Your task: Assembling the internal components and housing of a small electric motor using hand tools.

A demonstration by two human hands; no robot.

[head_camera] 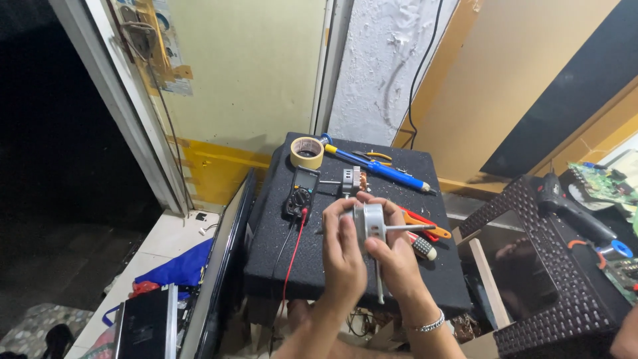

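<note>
Both hands hold a small round grey motor (369,219) above the black speckled worktop (332,262). My left hand (341,247) grips its left side with fingers curled over the top. My right hand (392,256) holds the right side and underside. A thin metal shaft (411,227) sticks out of the motor to the right. Just behind the hands lie a dark multimeter (299,195) with a red lead (294,249) and a small grey metal part (351,180).
A roll of tape (307,152), a blue-handled soldering iron (379,167), pliers (425,225) and a screwdriver handle (421,246) lie on the worktop. A woven brown stool (531,279) stands at right with a black tool (571,209) and circuit boards (601,183). A flat screen (222,262) leans at left.
</note>
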